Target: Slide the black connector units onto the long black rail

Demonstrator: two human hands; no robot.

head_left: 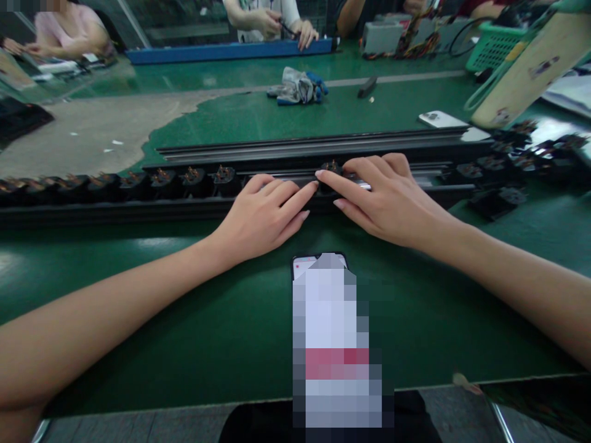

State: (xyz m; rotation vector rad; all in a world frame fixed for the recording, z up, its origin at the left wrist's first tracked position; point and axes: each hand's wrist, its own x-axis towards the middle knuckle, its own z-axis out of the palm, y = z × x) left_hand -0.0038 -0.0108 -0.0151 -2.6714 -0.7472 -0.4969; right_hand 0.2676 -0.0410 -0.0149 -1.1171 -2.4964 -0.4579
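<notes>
A long black rail [115, 209] lies across the green table in front of me, with several black socket modules [194, 179] seated in its left part. My left hand [263, 215] lies flat on the rail, fingers stretched toward the right. My right hand [388, 200] rests beside it with fingers extended, the fingertips pressing on one black module [330, 168] in the rail. Neither hand grips anything.
A phone [318, 264] lies near the table edge under my hands. More loose modules [503, 200] sit at the right. Farther off are a white phone [438, 119], grey-blue gloves [300, 86], a green basket [494, 43] and other people's hands.
</notes>
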